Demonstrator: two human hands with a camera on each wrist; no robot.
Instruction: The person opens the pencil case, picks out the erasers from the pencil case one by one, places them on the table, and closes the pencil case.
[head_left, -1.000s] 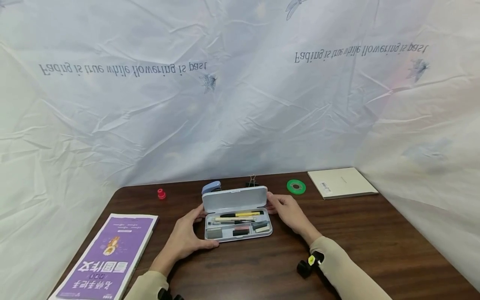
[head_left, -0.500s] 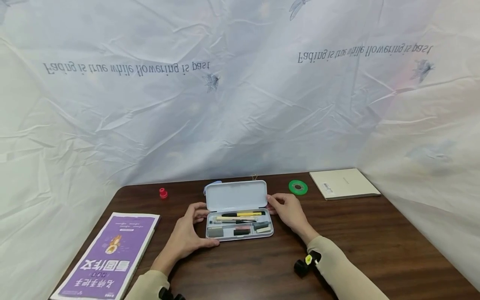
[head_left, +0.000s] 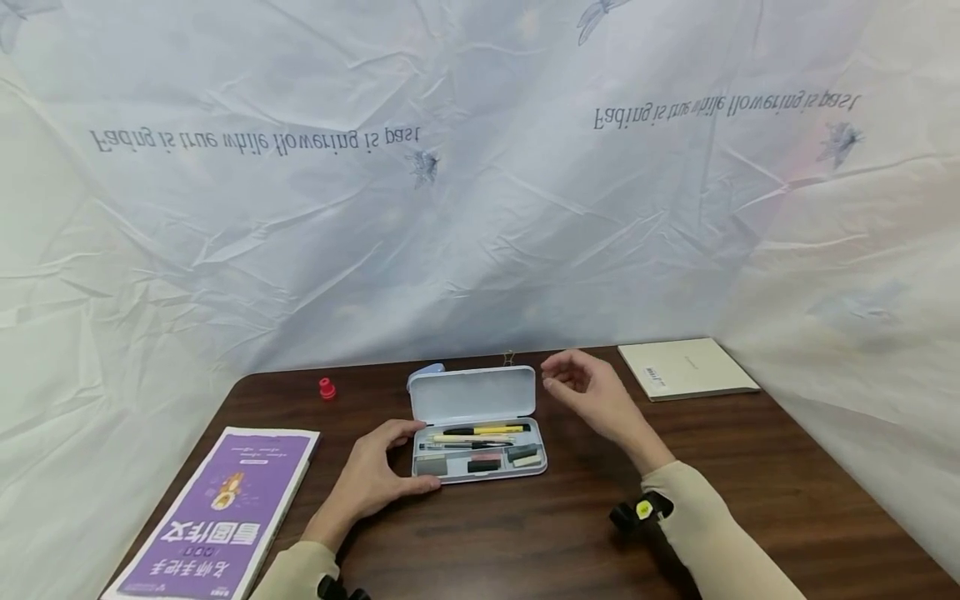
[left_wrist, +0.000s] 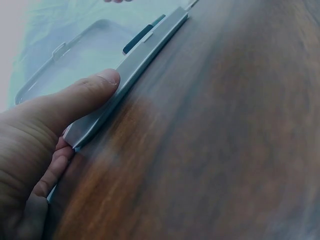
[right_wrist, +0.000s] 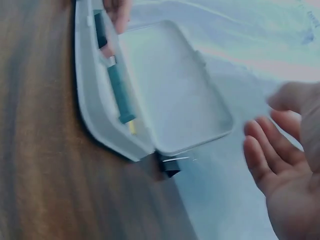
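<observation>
Left hand (head_left: 369,472): grips pencil case (head_left: 491,477) at nine o'clock
Right hand (head_left: 596,398): empty, loosely curled, two o'clock
Lid (head_left: 472,395): nudged, could fall

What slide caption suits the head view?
Left grip holds the open pencil case; right grip hovers beside its raised lid.

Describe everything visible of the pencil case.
The pencil case is pale grey-blue with rounded corners, apparently plastic, resting on the table. Its hinged lid stands open, tilted back. Inside, writing tools lie at the rear, small blocks in front. The left grip holds its left end; the right grip is apart.
</observation>
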